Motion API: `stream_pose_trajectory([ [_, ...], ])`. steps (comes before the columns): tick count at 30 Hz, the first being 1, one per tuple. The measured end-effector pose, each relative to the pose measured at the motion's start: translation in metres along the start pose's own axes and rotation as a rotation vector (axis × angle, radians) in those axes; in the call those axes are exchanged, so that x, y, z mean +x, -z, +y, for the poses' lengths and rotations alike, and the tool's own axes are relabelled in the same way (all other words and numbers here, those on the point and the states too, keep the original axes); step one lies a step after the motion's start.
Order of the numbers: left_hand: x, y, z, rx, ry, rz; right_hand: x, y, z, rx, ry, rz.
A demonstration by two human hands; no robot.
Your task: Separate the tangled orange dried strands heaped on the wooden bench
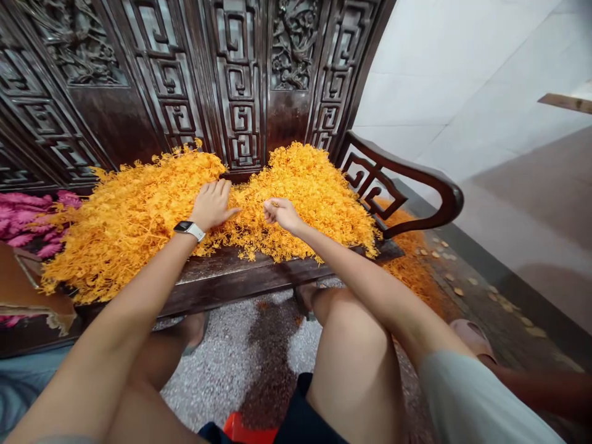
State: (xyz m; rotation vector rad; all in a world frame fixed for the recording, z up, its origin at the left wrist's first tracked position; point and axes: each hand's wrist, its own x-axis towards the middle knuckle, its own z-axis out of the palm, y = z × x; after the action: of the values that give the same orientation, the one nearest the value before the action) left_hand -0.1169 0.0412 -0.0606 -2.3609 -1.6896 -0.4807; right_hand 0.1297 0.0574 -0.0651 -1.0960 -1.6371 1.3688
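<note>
Two heaps of bright orange-yellow sprigs, like dried or dyed flowers, lie on a dark carved wooden bench: a left heap [134,209] and a right heap [305,191]. My left hand [213,203], with a watch [189,229] on its wrist, rests at the right side of the left heap. Its fingers are stretched out, thumb apart. Over the near left part of the right heap is my right hand [281,214], its fingers pinched together. A speck of orange shows at its fingertips, but what they hold is too small to make out.
The bench's armrest [411,179] curves out on the right. Pink plumes [34,219] and a torn cardboard box [34,283] sit at the left. Orange sprigs [411,271] and pale flat pieces [457,291] lie on the floor. Another person's foot [469,333] shows at right.
</note>
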Motion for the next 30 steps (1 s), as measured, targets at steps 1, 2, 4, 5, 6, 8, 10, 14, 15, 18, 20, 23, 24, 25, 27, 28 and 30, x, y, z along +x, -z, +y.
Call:
stream_pose_trajectory([
  [1, -0.002, -0.003, -0.009, 0.039, 0.026, -0.033, -0.002, 0.004, -0.005, 0.027, 0.006, 0.013],
  [2, -0.004, -0.007, -0.017, 0.065, 0.047, -0.054, -0.005, 0.010, -0.012, 0.066, 0.028, 0.034],
  [4, -0.005, -0.013, -0.029, 0.079, 0.083, -0.064, -0.014, 0.028, -0.028, 0.154, 0.097, 0.093],
  [5, -0.004, -0.015, -0.034, 0.075, 0.094, -0.067, -0.021, 0.039, -0.037, 0.181, 0.126, 0.126],
  [6, -0.002, -0.016, -0.037, 0.072, 0.099, -0.078, -0.029, 0.049, -0.045, 0.182, 0.142, 0.156],
  [8, 0.003, -0.015, -0.043, 0.078, 0.109, -0.109, -0.047, 0.066, -0.058, 0.104, 0.140, 0.174],
  [10, 0.010, -0.013, -0.045, 0.082, 0.130, -0.127, -0.065, 0.076, -0.063, -0.049, 0.092, 0.058],
  [14, 0.018, -0.012, -0.040, 0.038, 0.198, -0.084, -0.080, 0.073, -0.052, -0.166, -0.016, -0.224],
  [15, 0.018, -0.012, -0.037, 0.024, 0.225, -0.043, -0.078, 0.071, -0.047, -0.106, -0.033, -0.134],
  [18, 0.015, -0.013, -0.023, -0.033, 0.320, 0.096, -0.066, 0.067, -0.034, 0.040, -0.131, 0.311],
  [20, 0.014, -0.012, -0.014, -0.077, 0.379, 0.160, -0.058, 0.068, -0.026, -0.094, -0.194, 0.475],
  [23, 0.015, -0.009, -0.006, -0.090, 0.408, 0.236, -0.052, 0.068, -0.018, -0.519, -0.095, 0.561],
  [24, 0.016, -0.009, -0.006, -0.083, 0.402, 0.248, -0.051, 0.066, -0.018, -0.646, -0.021, 0.547],
  [25, 0.016, -0.008, -0.006, -0.075, 0.382, 0.244, -0.052, 0.062, -0.018, -0.745, 0.064, 0.507],
  [27, 0.014, -0.008, -0.007, -0.058, 0.318, 0.200, -0.052, 0.050, -0.022, -0.875, 0.227, 0.373],
  [28, 0.012, -0.009, -0.008, -0.050, 0.274, 0.168, -0.052, 0.041, -0.024, -0.918, 0.293, 0.298],
  [30, 0.005, -0.011, -0.010, -0.042, 0.177, 0.105, -0.048, 0.022, -0.026, -0.966, 0.383, 0.161],
])
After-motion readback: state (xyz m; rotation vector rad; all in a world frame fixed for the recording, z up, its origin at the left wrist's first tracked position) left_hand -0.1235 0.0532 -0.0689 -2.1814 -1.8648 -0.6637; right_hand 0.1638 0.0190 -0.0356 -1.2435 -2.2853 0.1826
